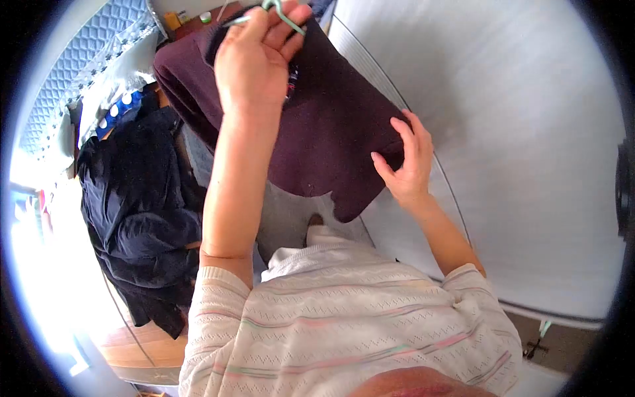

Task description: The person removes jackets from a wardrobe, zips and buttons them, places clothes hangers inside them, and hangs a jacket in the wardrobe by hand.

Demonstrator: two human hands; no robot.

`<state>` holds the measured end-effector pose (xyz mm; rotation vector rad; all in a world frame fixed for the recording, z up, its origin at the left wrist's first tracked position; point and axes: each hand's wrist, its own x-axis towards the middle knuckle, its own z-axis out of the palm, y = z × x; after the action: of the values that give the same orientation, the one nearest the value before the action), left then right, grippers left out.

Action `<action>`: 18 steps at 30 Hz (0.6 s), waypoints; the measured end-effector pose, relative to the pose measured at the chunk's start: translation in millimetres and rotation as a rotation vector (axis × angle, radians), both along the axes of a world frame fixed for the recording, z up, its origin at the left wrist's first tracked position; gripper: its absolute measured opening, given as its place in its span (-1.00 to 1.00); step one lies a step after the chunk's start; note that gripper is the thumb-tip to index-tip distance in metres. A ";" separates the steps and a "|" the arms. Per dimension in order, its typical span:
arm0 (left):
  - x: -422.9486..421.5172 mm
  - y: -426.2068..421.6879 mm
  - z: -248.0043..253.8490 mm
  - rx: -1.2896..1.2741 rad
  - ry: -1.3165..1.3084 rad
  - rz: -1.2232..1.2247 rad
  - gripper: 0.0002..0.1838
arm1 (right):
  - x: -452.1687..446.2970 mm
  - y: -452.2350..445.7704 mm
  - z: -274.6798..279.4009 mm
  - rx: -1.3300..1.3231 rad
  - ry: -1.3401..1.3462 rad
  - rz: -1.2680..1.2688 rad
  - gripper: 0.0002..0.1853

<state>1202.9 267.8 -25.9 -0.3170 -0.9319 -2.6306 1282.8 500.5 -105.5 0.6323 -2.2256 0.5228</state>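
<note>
Hanging from a mint-green hanger [289,21] at the top centre of the frame, the dark maroon garment [331,126] fills the upper middle, the left hand [258,59] curled loosely around the hanger and the right hand [407,159], thumb and fingers wide apart, at its lower right edge. Arranging the cloth seems the step in hand, and a next move would call for steady hanger support; beyond lie black clothes [139,192] at left and a pale panel [529,165] at right.
</note>
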 end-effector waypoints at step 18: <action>-219.7 -118.2 3.3 0.030 -0.022 -0.025 -0.79 | -251.4 -93.9 -3.4 -0.229 -0.140 0.159 -0.59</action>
<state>983.2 149.5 -22.6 -0.2945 -0.9002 -2.6739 1031.4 406.6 -108.9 0.6715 -2.2118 0.9134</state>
